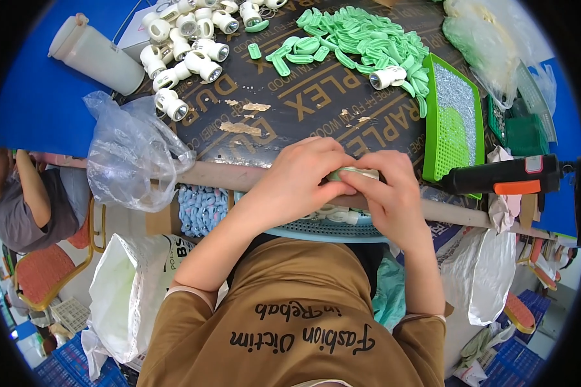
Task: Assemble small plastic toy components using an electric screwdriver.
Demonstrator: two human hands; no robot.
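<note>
Close to the table's near edge, my left hand [303,171] and my right hand [392,187] meet around a small white flashlight [368,173] with a pale green part on it. Fingers and thumbs of both hands are closed on it, hiding most of its shape. Beyond them a single white flashlight [386,78] lies beside a heap of green plastic covers [374,42]. Several more white flashlights [200,64] are piled at the far left. Below my hands, a light blue basket [323,229] at my lap holds white parts, partly hidden.
On the right lie a green tray [431,148] of small silvery pieces and a black-and-orange power screwdriver [503,177]. A clear plastic bag [135,151] hangs over the left table edge near a white canister [97,55]. At left, another person [32,200] sits.
</note>
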